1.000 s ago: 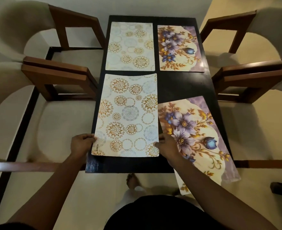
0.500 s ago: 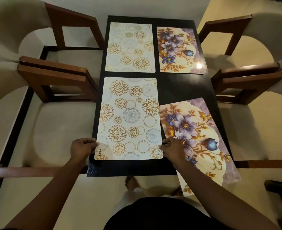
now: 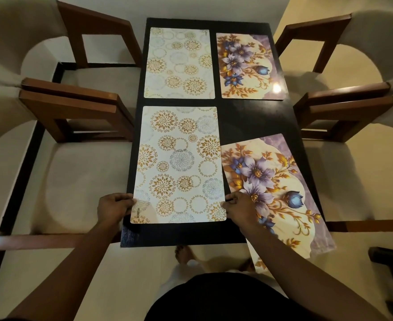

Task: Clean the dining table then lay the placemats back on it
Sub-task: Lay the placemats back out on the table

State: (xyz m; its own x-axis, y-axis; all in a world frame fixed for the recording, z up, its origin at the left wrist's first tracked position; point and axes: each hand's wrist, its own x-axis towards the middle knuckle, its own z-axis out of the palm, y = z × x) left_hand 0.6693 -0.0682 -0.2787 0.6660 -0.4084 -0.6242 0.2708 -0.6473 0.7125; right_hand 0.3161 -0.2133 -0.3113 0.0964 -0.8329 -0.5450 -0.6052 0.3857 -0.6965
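While my left hand [image 3: 114, 207] and right hand [image 3: 239, 208] each pinch a near corner of the gold-circle placemat [image 3: 179, 165], it lies flat at lower centre-left on the black dining table [image 3: 248, 121]. I judge it thin, light, bendy and slick; corners give the surest hold.

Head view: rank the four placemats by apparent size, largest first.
1. near circle-pattern placemat and near floral placemat: roughly alike; an arm covers part of the floral one.
2. far circle-pattern placemat and far floral placemat: alike.
Camera nearness likely explains the gap.
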